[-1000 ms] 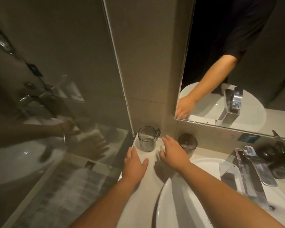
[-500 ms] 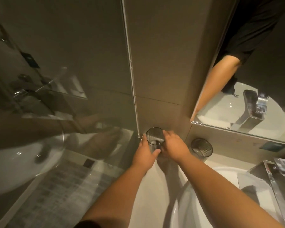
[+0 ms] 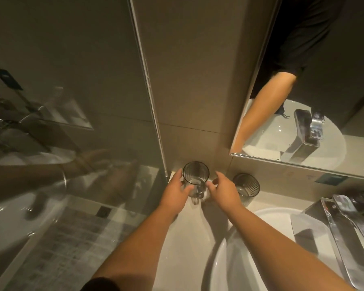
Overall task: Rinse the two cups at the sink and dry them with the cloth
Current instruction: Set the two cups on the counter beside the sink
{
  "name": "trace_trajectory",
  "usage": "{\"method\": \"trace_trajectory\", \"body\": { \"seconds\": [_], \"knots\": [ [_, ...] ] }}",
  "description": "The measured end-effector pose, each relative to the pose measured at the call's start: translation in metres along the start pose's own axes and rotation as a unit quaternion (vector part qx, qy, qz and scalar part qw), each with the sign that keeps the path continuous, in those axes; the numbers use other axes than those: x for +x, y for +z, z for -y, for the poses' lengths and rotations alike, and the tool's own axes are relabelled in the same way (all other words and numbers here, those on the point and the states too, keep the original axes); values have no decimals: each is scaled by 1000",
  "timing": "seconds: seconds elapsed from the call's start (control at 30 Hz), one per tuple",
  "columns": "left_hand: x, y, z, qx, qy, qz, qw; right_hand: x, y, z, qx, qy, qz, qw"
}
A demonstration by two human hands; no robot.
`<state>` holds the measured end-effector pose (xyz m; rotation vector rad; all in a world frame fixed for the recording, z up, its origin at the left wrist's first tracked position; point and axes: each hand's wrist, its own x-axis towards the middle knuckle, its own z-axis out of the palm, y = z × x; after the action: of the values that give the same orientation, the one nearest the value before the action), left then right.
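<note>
A clear ribbed cup with a handle is at the back corner of the counter, its handle turned toward me. My left hand wraps its fingers and thumb around the cup's lower left side. Just right of the cup is my right hand, fingers spread and curled, apparently holding nothing. A pale cloth shows in bits under and beside the cup. The second ribbed cup stands upright on the counter to the right, behind my right wrist. I cannot tell whether the first cup is lifted.
A white round sink basin lies at the lower right, with a chrome tap on its right side. A mirror hangs above the counter. A glass partition closes off the left side at the counter's edge.
Both hands went from lying flat on the counter to the handled cup. My left hand now grips it, and my right hand has drawn slightly off it. The view has shifted left.
</note>
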<state>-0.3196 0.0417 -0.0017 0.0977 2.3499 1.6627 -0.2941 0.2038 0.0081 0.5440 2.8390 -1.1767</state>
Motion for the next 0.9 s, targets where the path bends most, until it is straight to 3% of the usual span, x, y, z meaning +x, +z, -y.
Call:
{"method": "trace_trajectory", "body": {
  "seconds": [0.17, 0.5, 0.9],
  "knots": [
    [1, 2, -7, 12, -23, 57, 998, 0, 0, -5, 27, -21, 84, 996],
    [14, 0, -18, 208, 33, 104, 972, -13, 1, -8, 22, -15, -12, 1000],
    [17, 2, -12, 144, 38, 127, 981, -18, 4, -8, 33, 1, -40, 999]
  ]
}}
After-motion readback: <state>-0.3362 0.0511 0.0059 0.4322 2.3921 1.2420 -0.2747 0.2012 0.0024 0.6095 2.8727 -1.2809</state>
